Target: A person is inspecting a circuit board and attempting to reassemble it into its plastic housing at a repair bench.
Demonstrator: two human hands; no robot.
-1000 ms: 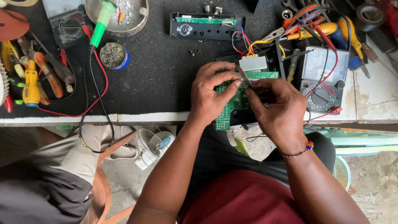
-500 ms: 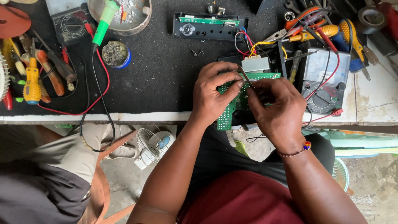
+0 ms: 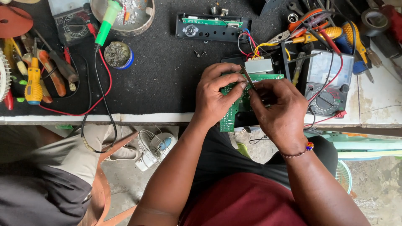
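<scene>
Left hand [image 3: 217, 94] fingers clamped on green circuit board [image 3: 233, 109], right hand [image 3: 278, 109] pinching thin metal tool [image 3: 248, 77], small blue tin [image 3: 118, 55] holding grey crumbly residue, round bowl [image 3: 144, 23] of scraps

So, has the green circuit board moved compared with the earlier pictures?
No. The green circuit board keeps its place against the grey analog meter beside it and overhangs the bench edge as before; only the camera shifted.

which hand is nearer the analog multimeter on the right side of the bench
Right. The right hand sits just left of the analog multimeter, working at the green circuit board. The left hand grips the board's far side, further from the meter.
</scene>
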